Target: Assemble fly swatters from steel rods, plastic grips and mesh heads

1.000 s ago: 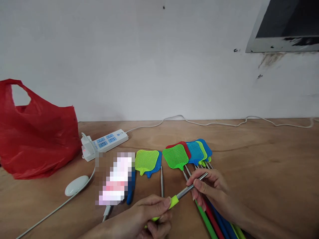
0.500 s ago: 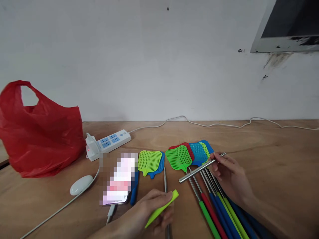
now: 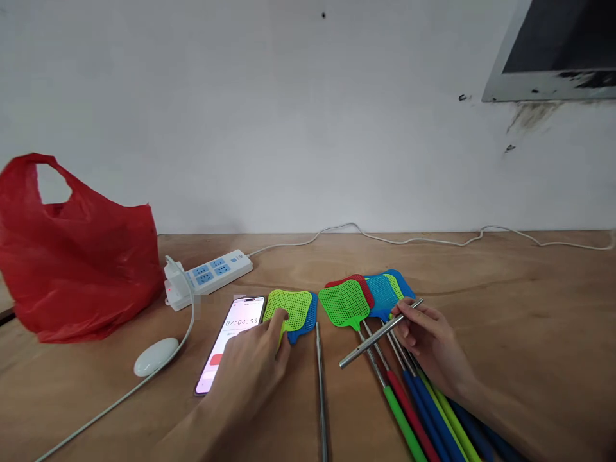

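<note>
My left hand (image 3: 250, 362) is over a yellow-green fly swatter head (image 3: 291, 305), its index finger on the lower edge and its thumb below, closed around the neck. Partly under that head lies a blue one (image 3: 310, 317). In my right hand (image 3: 428, 337) a short metal tube (image 3: 370, 340) is pinched near its upper end, slanting down to the left. It hovers above the rods of several fly swatters laid side by side, with a green head (image 3: 342, 303) nearest. Between my hands a thin metal rod (image 3: 321, 391) lies on the table.
A phone (image 3: 240, 314) showing a timer lies beside my left hand. Farther left are a white mouse (image 3: 156, 357), a white cable and a red plastic bag (image 3: 81, 263). A power strip (image 3: 216, 273) sits behind, its cord running along the wall.
My left hand has moved up and left from beside the rod, carrying the yellow-green piece to the swatter heads. My right hand and the tube have shifted slightly left and down.
</note>
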Demonstrator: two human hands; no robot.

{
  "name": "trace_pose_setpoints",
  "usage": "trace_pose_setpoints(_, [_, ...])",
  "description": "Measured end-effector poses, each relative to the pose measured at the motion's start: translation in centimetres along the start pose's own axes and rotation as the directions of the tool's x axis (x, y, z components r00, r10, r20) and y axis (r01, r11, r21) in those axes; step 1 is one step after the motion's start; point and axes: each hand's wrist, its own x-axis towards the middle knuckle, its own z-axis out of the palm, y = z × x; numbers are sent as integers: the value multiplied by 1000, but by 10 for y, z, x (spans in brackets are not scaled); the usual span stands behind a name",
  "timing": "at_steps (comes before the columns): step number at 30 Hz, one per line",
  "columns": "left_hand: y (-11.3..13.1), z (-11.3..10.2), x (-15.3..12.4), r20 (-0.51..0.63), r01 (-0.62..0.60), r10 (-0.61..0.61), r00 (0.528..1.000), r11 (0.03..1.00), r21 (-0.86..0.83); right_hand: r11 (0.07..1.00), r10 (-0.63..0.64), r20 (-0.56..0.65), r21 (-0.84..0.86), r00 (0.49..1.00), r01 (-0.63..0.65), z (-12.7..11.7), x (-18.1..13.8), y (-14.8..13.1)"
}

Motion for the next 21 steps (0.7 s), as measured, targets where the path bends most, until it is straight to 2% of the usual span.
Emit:
trace_pose_setpoints(4, [-3,-2,3,8,34,-35,999,994,107,999,0,41,-43,999,2,-3,2,5])
trace_pose_setpoints(14, [-1,1,-1,-9,8,-7,1000,995,101,989,-1,32,-146,1000,6,-2,1,6])
trace_pose_setpoints(17, [4,0,-5,-81,-162,158,984,986,-50,988,-12,27,-150,1000,16,0,1,6])
trace_pose_setpoints(19, [9,-1,-10,-123,-325,305,944,925,-198,989,-2,48,-144,999,9,1,1,6])
trace_pose_setpoints(21, [16,-2,-14,-137,-426,404,904,842,-331,989,27,107,-149,994,-11,2,-1,6])
